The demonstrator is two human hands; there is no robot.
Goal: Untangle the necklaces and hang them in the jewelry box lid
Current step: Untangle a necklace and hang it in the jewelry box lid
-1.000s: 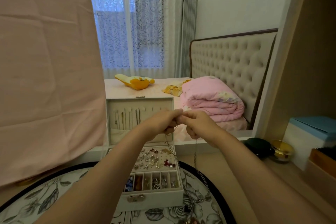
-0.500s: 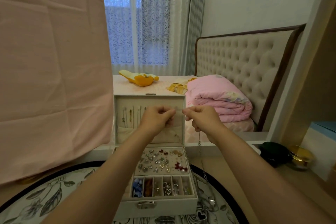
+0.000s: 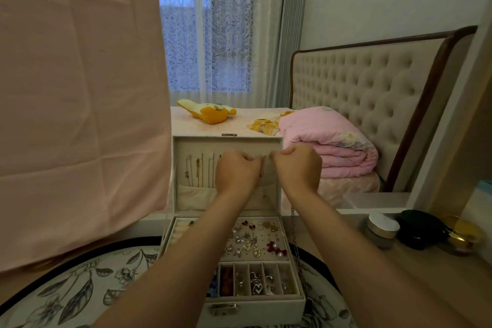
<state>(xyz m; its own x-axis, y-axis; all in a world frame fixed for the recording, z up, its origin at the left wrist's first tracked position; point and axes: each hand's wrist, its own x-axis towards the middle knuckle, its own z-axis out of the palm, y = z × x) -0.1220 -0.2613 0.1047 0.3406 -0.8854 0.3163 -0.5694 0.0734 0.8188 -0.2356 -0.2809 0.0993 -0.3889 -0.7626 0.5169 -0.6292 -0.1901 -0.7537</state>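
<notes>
Several necklaces (image 3: pixel 199 172) already hang at nine o'clock inside the jewelry box lid (image 3: pixel 186 146). Both hands, the left hand (image 3: pixel 237 173) and the right hand (image 3: pixel 298 168), pinch another chain (image 3: pixel 293 231) near the lid's top, its slack trailing toward five o'clock. Hooking it looks not yet done.

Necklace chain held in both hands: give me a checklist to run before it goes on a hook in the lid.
1. Jewelry box lid open and upright: ok.
2. Left hand and right hand both pinch the chain in front of the lid's upper part: ok.
3. Free hook for it: cannot tell, the hands hide that spot.
4. Chain free of tangles: cannot tell; it trails down the box's right side and its lower end is not visible.
5. Hung necklaces apart from the hands, to their left: ok.
6. Clasp open: cannot tell, too small.
</notes>
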